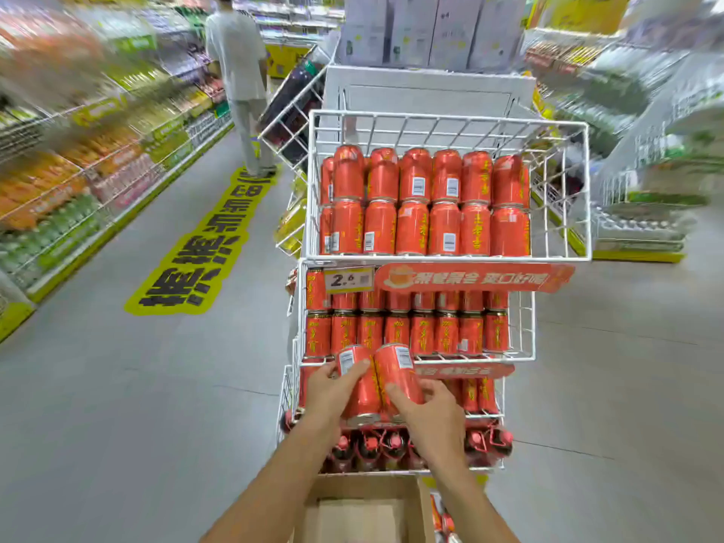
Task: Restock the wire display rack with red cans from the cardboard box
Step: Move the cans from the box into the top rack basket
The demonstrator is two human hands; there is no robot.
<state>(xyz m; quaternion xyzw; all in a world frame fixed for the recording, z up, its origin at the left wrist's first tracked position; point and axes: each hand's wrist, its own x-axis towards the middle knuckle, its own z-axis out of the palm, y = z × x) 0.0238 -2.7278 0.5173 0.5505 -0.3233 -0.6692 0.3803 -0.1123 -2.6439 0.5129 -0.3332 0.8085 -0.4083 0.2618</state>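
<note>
A white wire display rack [448,119] stands in front of me with several tiers of red cans. Its top basket holds two stacked rows of red cans [425,201]. My left hand [333,389] grips one red can [358,382]. My right hand [429,415] grips a second red can [397,372] beside it. Both cans are tilted, held in front of the rack's lower tiers. An open cardboard box [364,511] sits below my forearms at the bottom edge, its inside mostly hidden.
A person in light clothes [239,72] stands in the aisle at the back left. Stocked shelves [78,162] line the left side, more shelves [642,158] the right. A yellow floor sticker [203,244] lies on the grey floor. Dark bottles [376,448] fill the rack's bottom tier.
</note>
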